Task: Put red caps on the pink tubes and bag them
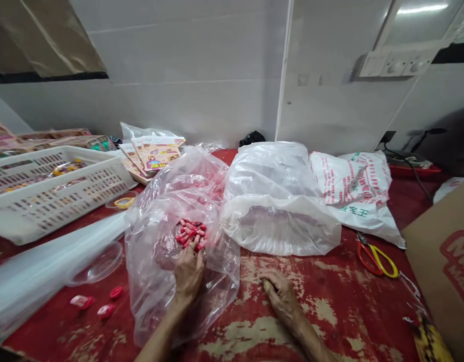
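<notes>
My left hand (188,274) reaches into an open clear plastic bag (156,281) lying on the worn red table (330,291). Its fingertips touch a small heap of red and pink wrapped pieces (191,234) inside the bag. I cannot see whether the fingers hold any piece. My right hand (280,296) rests on the table to the right of the bag, fingers curled loosely, holding nothing visible. Three loose red pieces (99,304) lie on the table left of the bag.
A white slotted basket (54,198) stands at the left. A large milky plastic bag (277,206) and a printed white sack (356,191) lie behind. Scissors with red and yellow handles (375,256) lie at the right, a cardboard box (446,261) beyond them. A clear lid (98,264) lies near the left.
</notes>
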Motion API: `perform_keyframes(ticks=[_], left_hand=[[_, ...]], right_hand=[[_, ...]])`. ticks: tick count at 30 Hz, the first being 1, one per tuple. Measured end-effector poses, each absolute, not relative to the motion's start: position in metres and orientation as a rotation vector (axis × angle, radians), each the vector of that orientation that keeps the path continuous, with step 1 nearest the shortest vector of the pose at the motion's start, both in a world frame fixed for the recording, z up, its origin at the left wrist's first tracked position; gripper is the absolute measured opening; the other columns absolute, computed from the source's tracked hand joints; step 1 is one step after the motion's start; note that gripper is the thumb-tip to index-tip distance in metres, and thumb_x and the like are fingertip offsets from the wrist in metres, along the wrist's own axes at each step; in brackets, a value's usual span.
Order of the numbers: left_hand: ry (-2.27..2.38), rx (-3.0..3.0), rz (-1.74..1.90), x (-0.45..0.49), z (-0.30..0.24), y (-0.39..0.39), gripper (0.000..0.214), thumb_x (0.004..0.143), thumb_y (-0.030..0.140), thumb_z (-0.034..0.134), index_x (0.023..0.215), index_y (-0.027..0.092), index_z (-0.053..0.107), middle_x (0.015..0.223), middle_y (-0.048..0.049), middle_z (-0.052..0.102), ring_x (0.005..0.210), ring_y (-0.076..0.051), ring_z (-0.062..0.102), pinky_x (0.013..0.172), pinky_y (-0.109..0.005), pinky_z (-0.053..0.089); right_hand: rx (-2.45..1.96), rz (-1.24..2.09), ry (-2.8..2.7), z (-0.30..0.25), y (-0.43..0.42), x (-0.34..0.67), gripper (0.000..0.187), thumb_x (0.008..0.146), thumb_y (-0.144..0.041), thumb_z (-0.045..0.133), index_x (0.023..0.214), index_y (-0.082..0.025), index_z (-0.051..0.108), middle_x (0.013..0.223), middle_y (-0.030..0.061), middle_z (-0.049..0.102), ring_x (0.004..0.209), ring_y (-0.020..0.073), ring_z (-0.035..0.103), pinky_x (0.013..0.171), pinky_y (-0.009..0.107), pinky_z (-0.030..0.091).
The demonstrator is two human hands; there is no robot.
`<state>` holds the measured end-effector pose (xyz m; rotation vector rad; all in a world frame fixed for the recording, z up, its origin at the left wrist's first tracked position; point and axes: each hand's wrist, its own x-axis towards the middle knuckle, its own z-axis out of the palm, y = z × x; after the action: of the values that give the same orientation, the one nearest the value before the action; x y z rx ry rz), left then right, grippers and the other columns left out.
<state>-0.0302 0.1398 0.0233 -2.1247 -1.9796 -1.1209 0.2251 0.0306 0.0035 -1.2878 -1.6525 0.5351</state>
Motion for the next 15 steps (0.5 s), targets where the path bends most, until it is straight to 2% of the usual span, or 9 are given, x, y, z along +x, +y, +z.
perform_keyframes(ticks=[3, 7, 11, 15], left_hand=[[-1.939, -2.094, -1.349, -0.024, 0.007, 0.117, 0.033, 0.088, 0.04, 0.039, 0.098, 0.018, 0.061, 0.086, -0.0078, 0.065, 0.078, -0.023, 0.058, 0.074, -0.036, 0.047], [-1.868, -2.044, -1.494, -0.019, -0.001, 0.109, 0.035, 0.088, 0.046, 0.043, 0.089, 0.018, 0.063, 0.087, -0.0083, 0.064, 0.083, -0.024, 0.058, 0.077, -0.037, 0.046], [-1.905, -2.014, -1.577, -0.02, -0.002, 0.113, 0.031, 0.088, 0.043, 0.046, 0.091, 0.018, 0.064, 0.086, -0.0072, 0.064, 0.081, -0.022, 0.06, 0.074, -0.035, 0.048], [-1.964, -2.02, -1.623, -0.021, -0.003, 0.107, 0.021, 0.087, 0.032, 0.05, 0.093, 0.019, 0.065, 0.09, -0.0062, 0.063, 0.083, -0.019, 0.06, 0.076, -0.033, 0.049]], right_hand=[[-1.313, 0.505, -1.654, 0.012, 0.037, 0.236, 0.026, 0.088, -0.019, 0.041, 0.095, -0.02, 0.067, 0.091, 0.0063, 0.068, 0.084, 0.017, 0.064, 0.074, 0.026, 0.052], [-1.589, 0.121, -1.795, 0.029, 0.08, 0.261, 0.029, 0.088, -0.017, 0.039, 0.102, -0.019, 0.065, 0.102, 0.0073, 0.067, 0.096, 0.0177, 0.061, 0.085, 0.028, 0.049], [-1.898, -0.091, -1.855, 0.039, 0.156, 0.281, 0.032, 0.087, -0.015, 0.04, 0.111, -0.015, 0.062, 0.108, 0.0116, 0.064, 0.101, 0.0218, 0.057, 0.09, 0.033, 0.044], [-2.089, -0.144, -1.83, 0.042, 0.222, 0.283, 0.037, 0.088, -0.02, 0.045, 0.123, -0.009, 0.054, 0.11, 0.0212, 0.06, 0.104, 0.0323, 0.053, 0.085, 0.044, 0.042]])
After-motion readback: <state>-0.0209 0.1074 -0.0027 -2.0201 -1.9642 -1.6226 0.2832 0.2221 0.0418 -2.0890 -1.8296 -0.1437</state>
